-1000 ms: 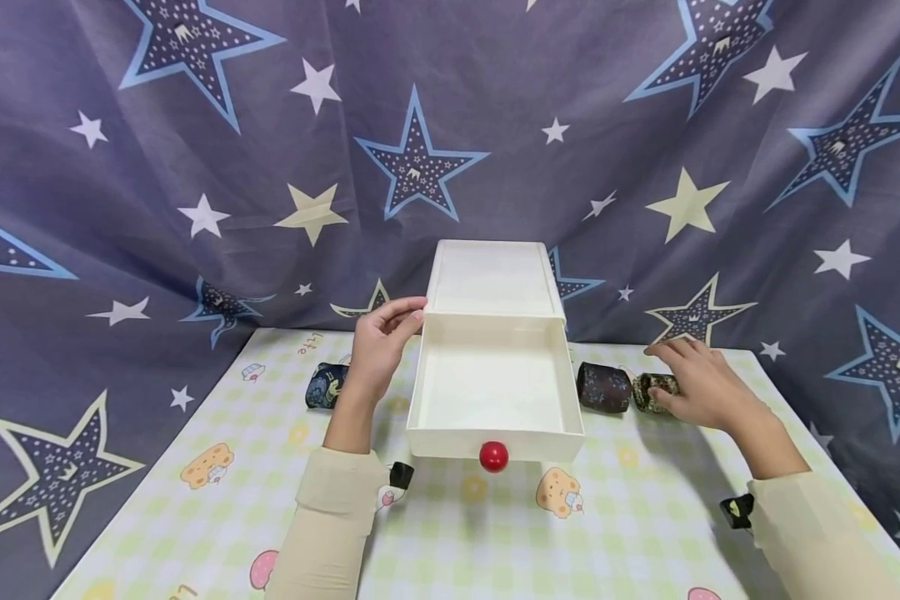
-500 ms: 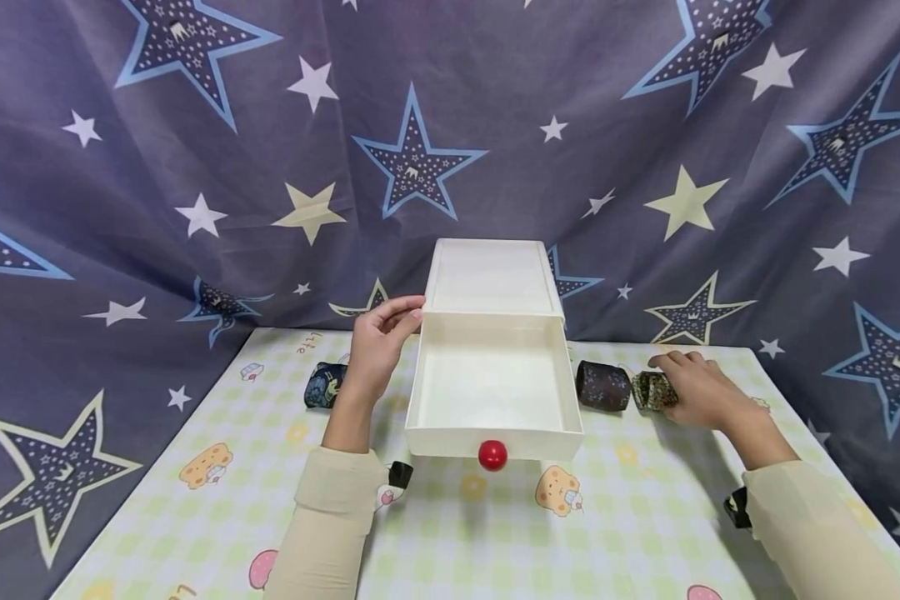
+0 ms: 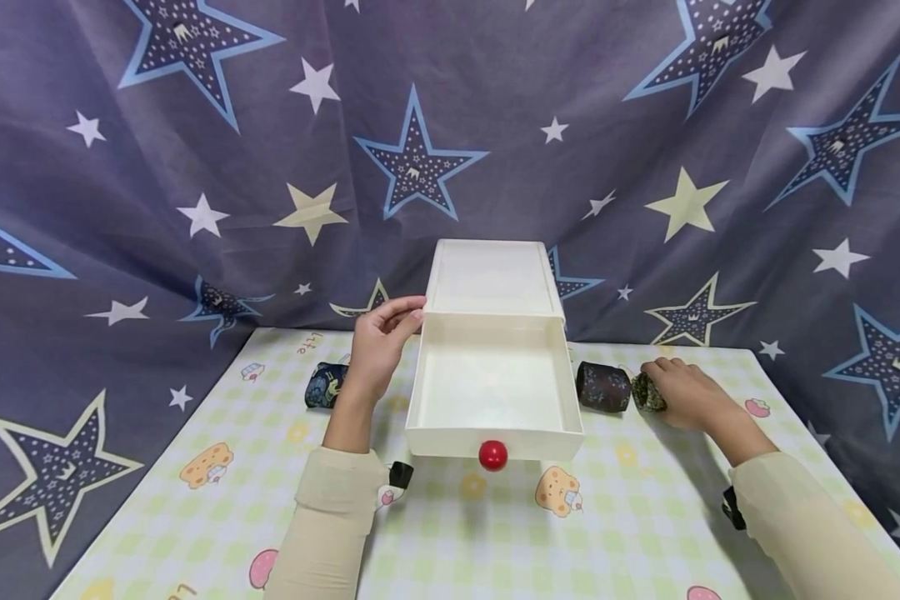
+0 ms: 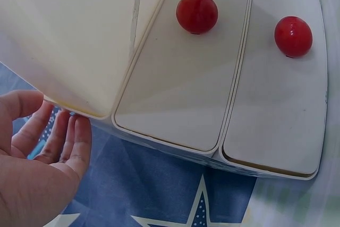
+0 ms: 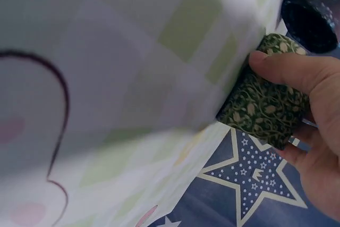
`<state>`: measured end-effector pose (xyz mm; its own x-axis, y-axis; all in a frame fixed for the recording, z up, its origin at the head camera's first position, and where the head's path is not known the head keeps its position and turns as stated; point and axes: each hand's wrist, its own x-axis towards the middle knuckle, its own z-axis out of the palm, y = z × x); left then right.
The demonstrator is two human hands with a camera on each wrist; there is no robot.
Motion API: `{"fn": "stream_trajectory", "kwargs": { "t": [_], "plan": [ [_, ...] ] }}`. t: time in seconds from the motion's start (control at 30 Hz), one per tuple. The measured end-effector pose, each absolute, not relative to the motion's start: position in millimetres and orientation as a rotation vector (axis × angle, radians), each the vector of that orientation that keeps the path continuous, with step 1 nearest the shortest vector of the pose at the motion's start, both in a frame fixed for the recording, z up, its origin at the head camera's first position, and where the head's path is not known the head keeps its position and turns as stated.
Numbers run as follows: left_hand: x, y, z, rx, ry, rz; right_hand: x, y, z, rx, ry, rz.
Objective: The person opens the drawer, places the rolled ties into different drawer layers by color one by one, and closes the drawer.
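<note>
A white drawer cabinet [image 3: 495,279] stands at the back of the table, its top drawer [image 3: 495,387] pulled out and bare inside, with a red ball knob [image 3: 492,456]. My left hand [image 3: 378,350] rests its fingertips on the cabinet's left side, near the front edge; the fingers [image 4: 79,142] look fairly straight in the left wrist view. My right hand [image 3: 693,396] grips a green roll of leaf-patterned cloth [image 5: 265,99], thumb on one face and fingers behind. The roll touches the table. Just left of it lies a dark flowered roll [image 3: 603,387].
Behind my left wrist lies a dark blue patterned roll [image 3: 325,385]. Two closed lower drawers with red knobs [image 4: 197,13] show in the left wrist view. A checked cloth [image 3: 450,542] covers the table; a star-printed curtain [image 3: 285,150] hangs behind.
My right hand has come down and slightly left onto the green roll, and its fingers now close around it. The left hand and the drawer stay put.
</note>
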<state>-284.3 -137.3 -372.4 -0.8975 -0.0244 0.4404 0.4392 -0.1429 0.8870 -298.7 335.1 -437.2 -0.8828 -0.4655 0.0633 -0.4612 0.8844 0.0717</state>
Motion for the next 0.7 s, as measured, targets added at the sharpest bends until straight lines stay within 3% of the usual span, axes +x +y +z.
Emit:
{"fn": "stream_trajectory", "kwargs": {
  "t": [0.7],
  "plan": [
    [-286, -137, -373, -0.46, -1.838, -2.096, -313, 335, -443, 0.782, -3.06, 0.016]
  ]
}}
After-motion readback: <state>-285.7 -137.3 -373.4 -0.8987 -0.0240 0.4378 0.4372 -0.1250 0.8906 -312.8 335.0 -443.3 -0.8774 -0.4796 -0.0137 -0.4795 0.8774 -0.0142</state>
